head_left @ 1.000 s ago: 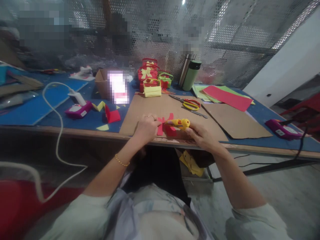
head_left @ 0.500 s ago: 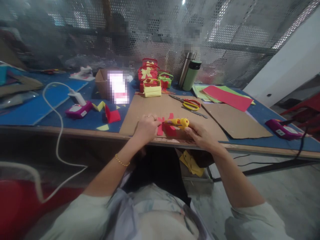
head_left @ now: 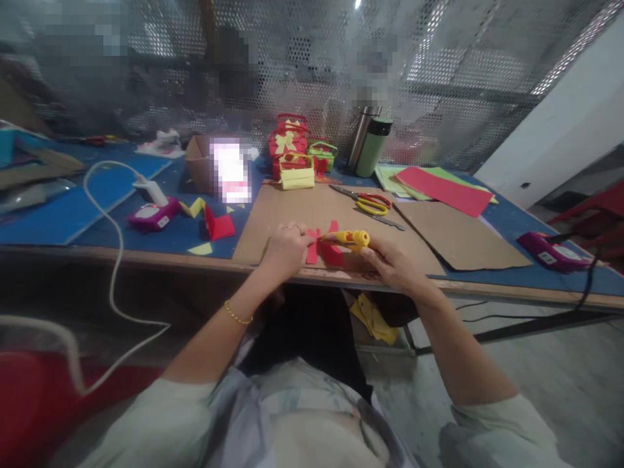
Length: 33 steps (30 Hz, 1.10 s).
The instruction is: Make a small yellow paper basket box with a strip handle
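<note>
A red paper piece (head_left: 334, 255) shaped like a bow lies on the cardboard sheet (head_left: 263, 208) near the table's front edge. My left hand (head_left: 286, 251) is closed at its left side, with thumb and fingertips pinching it near the middle. From the right, my right hand (head_left: 390, 263) is wrapped around the rear of a yellow tapered tool (head_left: 351, 240); its exact kind is unclear. The narrow tip of this tool points left and meets the red paper close to my left fingertips. Part of the paper is hidden under the tool.
Scissors (head_left: 373, 204) and a grey blade (head_left: 386, 223) lie beyond my hands. Small paper bags (head_left: 297, 177) and a green bottle (head_left: 373, 148) stand behind. A lit phone (head_left: 231, 170) leans at left. Purple socket boxes (head_left: 154, 215) and coloured paper sheets (head_left: 446, 188) flank the cardboard.
</note>
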Available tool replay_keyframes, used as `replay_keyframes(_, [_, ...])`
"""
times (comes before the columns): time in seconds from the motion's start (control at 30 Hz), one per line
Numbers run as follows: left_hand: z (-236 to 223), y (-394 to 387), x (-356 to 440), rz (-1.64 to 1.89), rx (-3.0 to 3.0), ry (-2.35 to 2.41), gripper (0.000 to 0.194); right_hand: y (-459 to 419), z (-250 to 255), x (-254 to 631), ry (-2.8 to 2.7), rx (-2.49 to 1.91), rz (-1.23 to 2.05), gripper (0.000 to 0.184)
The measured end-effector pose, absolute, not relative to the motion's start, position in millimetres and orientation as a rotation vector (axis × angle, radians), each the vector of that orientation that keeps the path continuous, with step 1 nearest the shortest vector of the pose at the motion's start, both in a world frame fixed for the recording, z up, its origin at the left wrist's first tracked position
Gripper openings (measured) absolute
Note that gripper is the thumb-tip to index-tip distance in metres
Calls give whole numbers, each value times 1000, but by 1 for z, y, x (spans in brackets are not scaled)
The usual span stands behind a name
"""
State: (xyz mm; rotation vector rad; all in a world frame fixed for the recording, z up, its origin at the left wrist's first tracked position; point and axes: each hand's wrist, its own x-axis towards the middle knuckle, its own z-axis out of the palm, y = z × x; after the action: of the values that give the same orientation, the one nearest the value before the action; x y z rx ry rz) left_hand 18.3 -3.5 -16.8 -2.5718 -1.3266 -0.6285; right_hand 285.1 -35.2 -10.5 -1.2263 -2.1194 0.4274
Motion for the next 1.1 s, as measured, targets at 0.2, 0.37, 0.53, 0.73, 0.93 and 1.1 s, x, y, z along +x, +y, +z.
replay_keyframes(0.2, [-13, -5, 19, -609, -2589, -1361, 29, -42, -8, 290, -2128, -1224, 429, 50])
replay_keyframes(0.37, [-14, -5, 18, -616, -2589, -1341, 30, -39, -10, 292, -2101, -1232, 407, 48])
replay_keyframes(0.53, [-14, -4, 17, -624, -2593, -1338, 31, -37, -11, 289, -2122, -1210, 409, 49])
replay_keyframes(0.73, [-16, -4, 17, -633, -2578, -1318, 29, -39, -11, 292, -2109, -1235, 412, 48])
replay_keyframes(0.93, [-3, -4, 18, -530, -2618, -1372, 29, -38, -13, 291, -2106, -1232, 416, 49])
replay_keyframes(1.1, [23, 20, 18, -485, -2815, -1369, 36, -40, -13, 290, -2120, -1221, 464, 48])
